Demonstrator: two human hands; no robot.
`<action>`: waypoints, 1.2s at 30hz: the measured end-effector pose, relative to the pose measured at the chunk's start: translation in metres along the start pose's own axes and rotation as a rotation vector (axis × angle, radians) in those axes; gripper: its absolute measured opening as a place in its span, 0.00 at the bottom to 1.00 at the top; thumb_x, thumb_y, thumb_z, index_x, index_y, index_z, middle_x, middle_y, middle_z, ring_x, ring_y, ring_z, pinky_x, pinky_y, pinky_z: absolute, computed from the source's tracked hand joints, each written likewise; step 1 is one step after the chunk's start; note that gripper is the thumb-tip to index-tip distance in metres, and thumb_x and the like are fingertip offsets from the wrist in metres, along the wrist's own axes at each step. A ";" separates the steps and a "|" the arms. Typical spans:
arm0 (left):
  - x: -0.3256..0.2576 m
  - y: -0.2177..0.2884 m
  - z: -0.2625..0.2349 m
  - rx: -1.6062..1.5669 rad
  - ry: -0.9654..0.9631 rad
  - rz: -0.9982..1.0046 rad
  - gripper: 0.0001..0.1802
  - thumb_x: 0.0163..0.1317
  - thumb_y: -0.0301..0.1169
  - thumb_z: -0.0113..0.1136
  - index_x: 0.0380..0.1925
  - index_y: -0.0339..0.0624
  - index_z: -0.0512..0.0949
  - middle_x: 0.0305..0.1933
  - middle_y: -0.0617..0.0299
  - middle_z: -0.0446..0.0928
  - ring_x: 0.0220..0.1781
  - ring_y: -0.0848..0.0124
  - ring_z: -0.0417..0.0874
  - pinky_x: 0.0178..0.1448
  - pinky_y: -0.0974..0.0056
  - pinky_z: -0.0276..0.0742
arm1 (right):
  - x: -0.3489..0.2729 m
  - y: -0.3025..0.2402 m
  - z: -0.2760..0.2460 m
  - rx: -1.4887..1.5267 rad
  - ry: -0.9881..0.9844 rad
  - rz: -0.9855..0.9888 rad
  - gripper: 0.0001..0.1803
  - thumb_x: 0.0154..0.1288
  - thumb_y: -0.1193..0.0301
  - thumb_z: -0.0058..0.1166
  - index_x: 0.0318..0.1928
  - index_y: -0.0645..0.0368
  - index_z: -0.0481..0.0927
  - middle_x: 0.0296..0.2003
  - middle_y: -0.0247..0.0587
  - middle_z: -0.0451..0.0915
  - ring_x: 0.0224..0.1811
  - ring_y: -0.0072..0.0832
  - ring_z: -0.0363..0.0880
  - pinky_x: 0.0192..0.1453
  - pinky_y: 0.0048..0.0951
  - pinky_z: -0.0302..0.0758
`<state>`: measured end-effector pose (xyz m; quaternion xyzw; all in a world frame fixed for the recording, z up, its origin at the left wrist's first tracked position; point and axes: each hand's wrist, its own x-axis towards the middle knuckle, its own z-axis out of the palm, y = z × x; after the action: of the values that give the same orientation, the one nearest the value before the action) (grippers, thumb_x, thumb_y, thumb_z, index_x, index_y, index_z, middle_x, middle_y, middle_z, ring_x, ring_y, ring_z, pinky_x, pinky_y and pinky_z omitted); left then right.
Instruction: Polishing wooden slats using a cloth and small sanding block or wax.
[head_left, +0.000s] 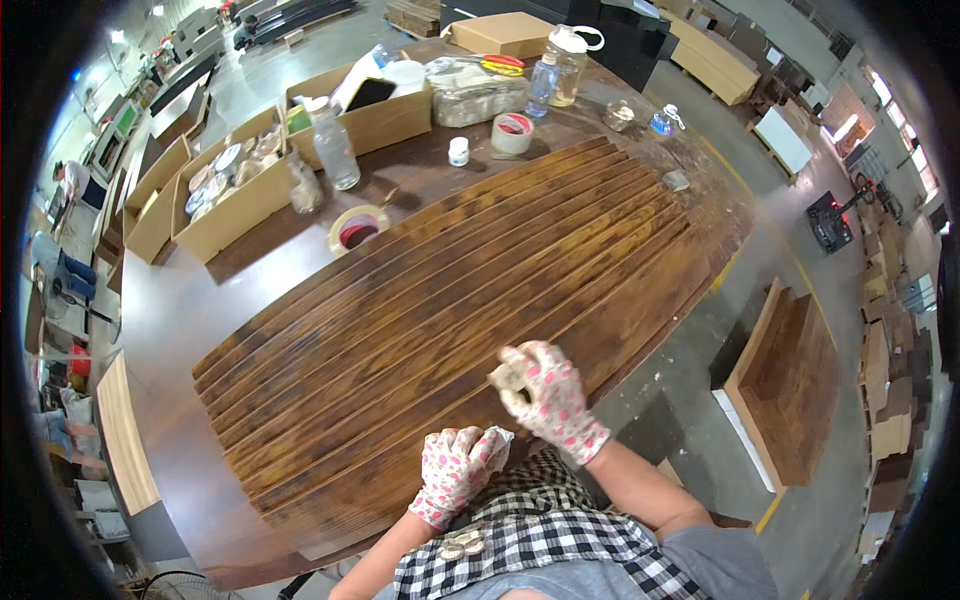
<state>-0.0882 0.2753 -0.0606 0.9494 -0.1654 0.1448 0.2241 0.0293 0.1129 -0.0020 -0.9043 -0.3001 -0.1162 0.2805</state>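
Dark-stained wooden slats (430, 310) lie side by side across the table (165, 350) in front of me. Both my hands wear white gloves with pink spots. Over the near edge of the slats, my left hand (458, 472) is closed, and a whitish scrap (502, 436) shows at its fingertips; its kind is unclear. My right hand (548, 395) is a little farther out and to the right, above the nearest slats. Its fingers are curled toward the thumb, and whatever they may pinch is too small or hidden to name.
Beyond the slats stand a tape roll (358, 229), another tape roll (512, 132), a small white bottle (458, 152) and a clear bottle (335, 150). Cardboard boxes (235, 220) hold assorted items. Stacked brown panels (785, 385) rest off the table's right side.
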 end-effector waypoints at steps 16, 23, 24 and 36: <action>0.072 0.055 0.057 0.196 0.111 -0.231 0.20 0.49 0.40 0.69 0.43 0.54 0.79 0.39 0.60 0.75 0.39 0.56 0.75 0.44 0.50 0.69 | 0.052 0.460 -0.166 -0.294 0.529 0.447 0.19 0.66 0.65 0.57 0.55 0.58 0.76 0.49 0.51 0.76 0.51 0.46 0.76 0.56 0.43 0.75; 0.214 0.083 0.087 0.268 -0.022 -0.115 0.25 0.53 0.39 0.67 0.53 0.50 0.76 0.57 0.55 0.77 0.60 0.49 0.75 0.59 0.48 0.68 | 0.026 0.405 -0.091 0.305 0.888 0.649 0.27 0.70 0.67 0.54 0.65 0.62 0.66 0.58 0.49 0.70 0.62 0.39 0.70 0.67 0.40 0.66; 0.229 0.087 0.089 0.287 -0.091 -0.092 0.26 0.53 0.39 0.66 0.54 0.50 0.76 0.59 0.55 0.76 0.62 0.49 0.73 0.60 0.47 0.66 | 0.033 0.403 -0.089 0.328 0.899 0.640 0.27 0.70 0.67 0.54 0.65 0.62 0.66 0.58 0.49 0.70 0.62 0.39 0.70 0.67 0.40 0.66; 0.481 0.151 0.235 0.070 -0.205 0.264 0.32 0.58 0.37 0.61 0.62 0.40 0.69 0.69 0.49 0.66 0.74 0.45 0.60 0.74 0.42 0.54 | 0.027 0.397 -0.085 0.657 1.035 0.690 0.28 0.66 0.76 0.54 0.66 0.64 0.64 0.61 0.48 0.66 0.64 0.37 0.68 0.68 0.37 0.65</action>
<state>0.3360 -0.0832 -0.0372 0.9365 -0.3056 0.0811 0.1519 0.2881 -0.1862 -0.0960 -0.6449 0.1565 -0.3394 0.6666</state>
